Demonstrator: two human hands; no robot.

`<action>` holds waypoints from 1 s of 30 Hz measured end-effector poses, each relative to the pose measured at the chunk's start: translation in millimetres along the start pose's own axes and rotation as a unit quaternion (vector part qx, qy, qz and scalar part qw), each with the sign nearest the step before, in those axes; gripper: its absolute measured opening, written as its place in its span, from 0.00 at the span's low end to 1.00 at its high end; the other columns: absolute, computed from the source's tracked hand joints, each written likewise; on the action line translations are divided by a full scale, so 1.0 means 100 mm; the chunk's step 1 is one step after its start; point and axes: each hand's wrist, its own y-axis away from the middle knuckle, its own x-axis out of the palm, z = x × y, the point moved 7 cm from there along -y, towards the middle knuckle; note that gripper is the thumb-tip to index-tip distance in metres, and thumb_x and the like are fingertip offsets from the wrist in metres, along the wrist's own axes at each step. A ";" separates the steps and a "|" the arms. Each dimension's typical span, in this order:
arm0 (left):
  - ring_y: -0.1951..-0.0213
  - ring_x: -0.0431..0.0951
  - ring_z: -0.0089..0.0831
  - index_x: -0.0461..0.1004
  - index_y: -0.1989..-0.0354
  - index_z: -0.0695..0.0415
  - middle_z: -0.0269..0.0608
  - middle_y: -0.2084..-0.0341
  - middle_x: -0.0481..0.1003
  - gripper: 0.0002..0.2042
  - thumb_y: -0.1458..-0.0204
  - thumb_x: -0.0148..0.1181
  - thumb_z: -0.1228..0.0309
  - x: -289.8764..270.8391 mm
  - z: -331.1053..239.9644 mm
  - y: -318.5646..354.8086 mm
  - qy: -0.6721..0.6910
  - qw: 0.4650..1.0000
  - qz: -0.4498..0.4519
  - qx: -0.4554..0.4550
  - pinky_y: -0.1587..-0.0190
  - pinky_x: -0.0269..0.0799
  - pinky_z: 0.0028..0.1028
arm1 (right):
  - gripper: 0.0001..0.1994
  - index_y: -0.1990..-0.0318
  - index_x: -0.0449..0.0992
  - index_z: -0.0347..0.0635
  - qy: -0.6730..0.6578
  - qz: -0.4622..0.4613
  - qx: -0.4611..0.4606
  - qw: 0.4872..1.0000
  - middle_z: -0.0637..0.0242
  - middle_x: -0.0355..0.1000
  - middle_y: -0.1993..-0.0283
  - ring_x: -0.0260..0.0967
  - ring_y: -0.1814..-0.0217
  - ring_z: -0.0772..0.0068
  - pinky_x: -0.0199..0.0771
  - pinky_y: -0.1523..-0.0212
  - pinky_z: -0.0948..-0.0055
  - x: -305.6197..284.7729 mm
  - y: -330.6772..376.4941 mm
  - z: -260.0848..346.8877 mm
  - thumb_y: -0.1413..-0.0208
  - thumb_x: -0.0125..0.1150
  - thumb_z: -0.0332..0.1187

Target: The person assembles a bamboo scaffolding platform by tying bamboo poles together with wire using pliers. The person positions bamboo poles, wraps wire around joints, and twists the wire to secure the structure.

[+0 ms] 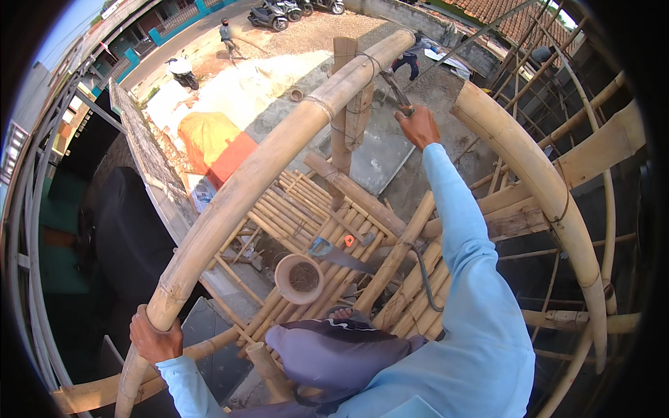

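A thick bamboo pole (261, 174) slants across in front of me, from lower left to upper middle. My left hand (155, 337) is wrapped round its lower part. Up at the far end, my right hand (419, 127) is closed on the handles of dark metal pincers (396, 89). Their tip is beside wire (368, 61) looped round the pole, where it meets an upright wooden post (341, 143); whether the jaws grip the wire, I cannot tell.
Below me, a bamboo platform (300, 202) holds a bucket (281, 277), a handsaw (341, 256), an orange tape measure (349, 240) and a hammer (350, 227). A curved bamboo pole (540, 164) and scaffolding rise at right. Two people (226, 40) are on the ground beyond, near parked motorbikes (270, 15).
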 end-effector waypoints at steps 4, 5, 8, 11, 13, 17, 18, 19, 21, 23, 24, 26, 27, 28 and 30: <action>0.57 0.76 0.54 0.73 0.49 0.58 0.49 0.61 0.76 0.30 0.66 0.73 0.70 0.02 0.04 0.03 -0.009 1.000 -0.001 0.001 0.50 0.70 0.46 | 0.17 0.57 0.82 0.34 -0.128 -0.003 -0.049 0.991 0.56 0.82 0.63 0.79 0.60 0.63 0.75 0.56 0.63 0.37 -0.20 -0.19 0.52 0.72 0.37; 0.57 0.76 0.54 0.73 0.49 0.59 0.50 0.61 0.76 0.30 0.66 0.73 0.70 -0.01 0.04 0.03 -0.006 1.000 -0.004 0.004 0.51 0.70 0.46 | 0.17 0.58 0.81 0.33 -0.156 -0.002 -0.051 0.986 0.58 0.81 0.65 0.78 0.61 0.67 0.75 0.57 0.65 0.45 -0.21 -0.16 0.53 0.72 0.35; 0.58 0.76 0.56 0.74 0.50 0.60 0.50 0.62 0.76 0.28 0.64 0.73 0.69 -0.02 -0.01 0.00 -0.002 1.000 -0.011 0.012 0.51 0.71 0.46 | 0.17 0.59 0.81 0.33 -0.237 -0.035 -0.077 0.968 0.56 0.80 0.67 0.77 0.65 0.68 0.75 0.58 0.66 0.67 -0.29 -0.24 0.54 0.71 0.34; 0.58 0.76 0.56 0.74 0.52 0.61 0.50 0.63 0.76 0.26 0.63 0.73 0.68 0.00 0.00 0.01 -0.008 1.000 -0.011 0.021 0.52 0.71 0.46 | 0.15 0.61 0.80 0.33 -0.281 -0.047 -0.059 0.957 0.63 0.79 0.69 0.73 0.67 0.74 0.75 0.61 0.69 0.96 -0.46 -0.34 0.55 0.72 0.32; 0.59 0.76 0.56 0.74 0.52 0.61 0.50 0.63 0.75 0.26 0.63 0.73 0.68 0.03 0.01 -0.01 0.003 1.000 -0.009 0.021 0.52 0.71 0.47 | 0.13 0.63 0.80 0.34 -0.347 -0.033 -0.049 0.936 0.65 0.78 0.71 0.72 0.69 0.75 0.74 0.63 0.69 1.07 -0.62 -0.35 0.55 0.72 0.31; 0.59 0.76 0.56 0.74 0.51 0.60 0.50 0.63 0.75 0.27 0.64 0.73 0.68 0.02 -0.03 -0.02 -0.011 1.000 -0.004 0.022 0.53 0.71 0.47 | 0.11 0.65 0.79 0.35 -0.442 -0.011 -0.017 0.897 0.69 0.76 0.74 0.69 0.73 0.75 0.72 0.68 0.69 1.22 -0.72 -0.24 0.55 0.71 0.30; 0.59 0.76 0.56 0.74 0.51 0.60 0.50 0.63 0.75 0.27 0.64 0.73 0.68 0.02 -0.02 -0.01 -0.012 1.000 -0.001 0.017 0.53 0.71 0.47 | 0.11 0.65 0.79 0.34 -0.421 -0.003 -0.013 0.907 0.68 0.76 0.74 0.69 0.74 0.75 0.72 0.69 0.70 1.20 -0.69 -0.23 0.55 0.71 0.30; 0.58 0.76 0.56 0.74 0.51 0.60 0.50 0.63 0.75 0.28 0.65 0.73 0.68 0.03 -0.01 0.00 -0.012 1.000 0.003 0.014 0.52 0.71 0.47 | 0.12 0.65 0.79 0.34 -0.400 0.005 -0.009 0.917 0.67 0.76 0.75 0.68 0.75 0.76 0.71 0.70 0.70 1.16 -0.67 -0.24 0.56 0.72 0.30; 0.58 0.76 0.56 0.73 0.51 0.60 0.50 0.63 0.75 0.28 0.66 0.72 0.69 0.06 -0.01 0.01 -0.002 1.000 0.013 0.017 0.52 0.70 0.47 | 0.17 0.60 0.80 0.34 -0.325 0.017 -0.008 0.946 0.62 0.77 0.73 0.73 0.72 0.68 0.75 0.65 0.67 1.14 -0.60 -0.44 0.54 0.72 0.36; 0.57 0.76 0.55 0.73 0.50 0.59 0.50 0.62 0.75 0.29 0.67 0.72 0.70 -0.03 0.03 0.01 -0.013 1.000 0.001 0.009 0.52 0.70 0.47 | 0.11 0.66 0.78 0.35 -0.209 -0.077 -0.074 0.972 0.66 0.74 0.76 0.70 0.76 0.73 0.71 0.71 0.69 0.77 -0.47 -0.31 0.54 0.70 0.33; 0.57 0.75 0.55 0.73 0.51 0.59 0.49 0.63 0.75 0.29 0.67 0.71 0.70 -0.06 0.04 0.02 -0.012 1.000 -0.001 0.004 0.52 0.70 0.47 | 0.09 0.69 0.76 0.35 -0.148 -0.124 -0.101 0.976 0.67 0.73 0.77 0.68 0.78 0.75 0.69 0.73 0.69 0.60 -0.39 -0.29 0.54 0.69 0.31; 0.58 0.75 0.55 0.73 0.51 0.59 0.49 0.63 0.74 0.29 0.68 0.71 0.70 0.02 -0.04 -0.05 0.000 1.000 0.004 0.010 0.52 0.70 0.47 | 0.11 0.68 0.77 0.35 -0.110 -0.146 -0.115 0.976 0.67 0.73 0.76 0.69 0.77 0.73 0.69 0.72 0.68 0.54 -0.47 -0.53 0.54 0.70 0.32; 0.58 0.75 0.55 0.73 0.52 0.58 0.49 0.64 0.74 0.28 0.67 0.71 0.70 0.03 -0.06 -0.05 0.002 1.000 -0.007 0.016 0.53 0.69 0.46 | 0.11 0.67 0.77 0.35 -0.090 -0.153 -0.120 0.977 0.66 0.73 0.76 0.69 0.77 0.72 0.70 0.72 0.67 0.52 -0.46 -0.56 0.54 0.70 0.33; 0.58 0.75 0.55 0.73 0.52 0.58 0.49 0.64 0.74 0.28 0.67 0.71 0.70 0.03 -0.06 -0.04 0.000 1.000 -0.004 0.015 0.53 0.69 0.47 | 0.11 0.67 0.77 0.35 -0.141 -0.109 -0.093 0.980 0.66 0.73 0.76 0.69 0.77 0.73 0.69 0.73 0.68 0.62 -0.47 -0.59 0.54 0.70 0.32; 0.58 0.75 0.55 0.73 0.52 0.59 0.49 0.64 0.74 0.27 0.67 0.70 0.70 0.00 -0.02 0.01 -0.011 1.000 -0.003 0.004 0.53 0.69 0.47 | 0.09 0.69 0.76 0.36 -0.245 -0.017 -0.047 0.968 0.66 0.73 0.77 0.68 0.79 0.74 0.68 0.76 0.69 0.92 -0.51 -0.46 0.54 0.69 0.31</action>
